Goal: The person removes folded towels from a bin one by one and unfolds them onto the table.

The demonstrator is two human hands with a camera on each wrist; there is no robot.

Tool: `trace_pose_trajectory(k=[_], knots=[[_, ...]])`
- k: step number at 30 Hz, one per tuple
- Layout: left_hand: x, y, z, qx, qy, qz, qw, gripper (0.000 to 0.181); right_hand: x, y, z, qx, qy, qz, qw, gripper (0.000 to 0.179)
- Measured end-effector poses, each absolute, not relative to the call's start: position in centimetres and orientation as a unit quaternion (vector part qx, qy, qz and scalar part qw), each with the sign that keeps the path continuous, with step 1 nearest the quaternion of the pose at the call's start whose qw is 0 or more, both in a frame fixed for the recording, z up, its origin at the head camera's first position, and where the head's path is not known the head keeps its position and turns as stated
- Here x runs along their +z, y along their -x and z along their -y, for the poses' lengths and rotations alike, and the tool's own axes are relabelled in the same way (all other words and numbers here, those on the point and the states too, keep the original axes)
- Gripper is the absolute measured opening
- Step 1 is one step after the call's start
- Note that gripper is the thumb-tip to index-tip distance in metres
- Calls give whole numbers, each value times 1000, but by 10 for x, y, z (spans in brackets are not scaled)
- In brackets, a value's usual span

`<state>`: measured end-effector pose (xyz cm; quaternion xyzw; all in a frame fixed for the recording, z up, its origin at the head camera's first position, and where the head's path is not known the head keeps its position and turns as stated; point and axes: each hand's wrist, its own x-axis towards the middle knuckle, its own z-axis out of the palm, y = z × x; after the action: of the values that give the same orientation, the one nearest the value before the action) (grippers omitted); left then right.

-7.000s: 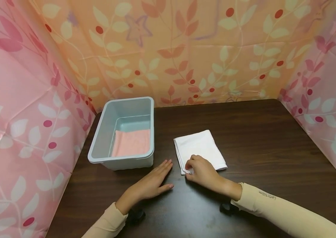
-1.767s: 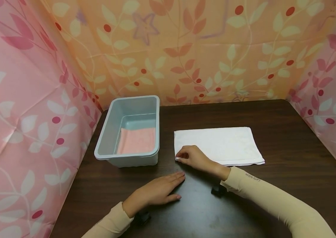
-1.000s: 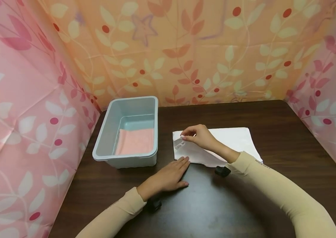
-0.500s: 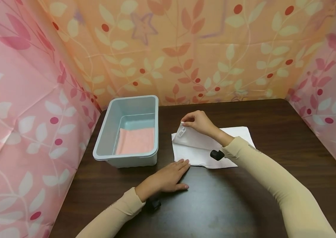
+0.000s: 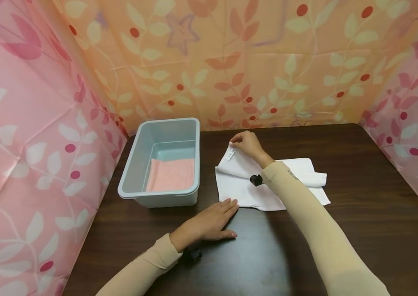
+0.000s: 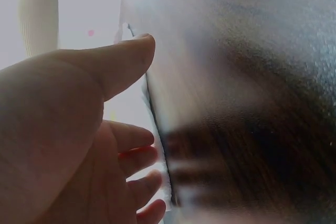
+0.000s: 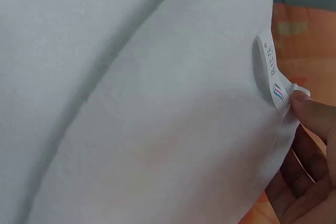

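Note:
A white towel (image 5: pixel 247 191) lies partly folded on the dark table, its upper layer lifted along the left side. My right hand (image 5: pixel 250 146) pinches that layer's corner, raised toward the back of the table. In the right wrist view, thumb and fingers hold the corner beside a small printed label (image 7: pixel 270 66). My left hand (image 5: pixel 214 220) lies flat with straight fingers, the fingertips on the towel's near left edge. The left wrist view shows the left hand's thumb (image 6: pixel 128 61) spread from its fingers, next to the towel's edge.
A grey-blue plastic tub (image 5: pixel 195 164) stands left of the towel, with a folded pink towel (image 5: pixel 172 174) on its bottom. Patterned curtains (image 5: pixel 231 61) enclose the back and sides of the table (image 5: pixel 371 226).
The white towel has been unfolded to a wider shape. Most recently my right hand has lifted its near left corner away toward the back, while my left hand has moved onto the near edge.

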<state>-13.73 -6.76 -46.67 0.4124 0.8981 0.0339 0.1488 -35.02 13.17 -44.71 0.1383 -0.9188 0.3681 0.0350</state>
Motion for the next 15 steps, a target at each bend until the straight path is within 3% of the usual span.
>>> trace_pose_trajectory(k=[15], knots=[[-467, 137, 66, 18, -407, -901, 148, 81, -469, 363, -131, 281, -79, 957, -6, 12]])
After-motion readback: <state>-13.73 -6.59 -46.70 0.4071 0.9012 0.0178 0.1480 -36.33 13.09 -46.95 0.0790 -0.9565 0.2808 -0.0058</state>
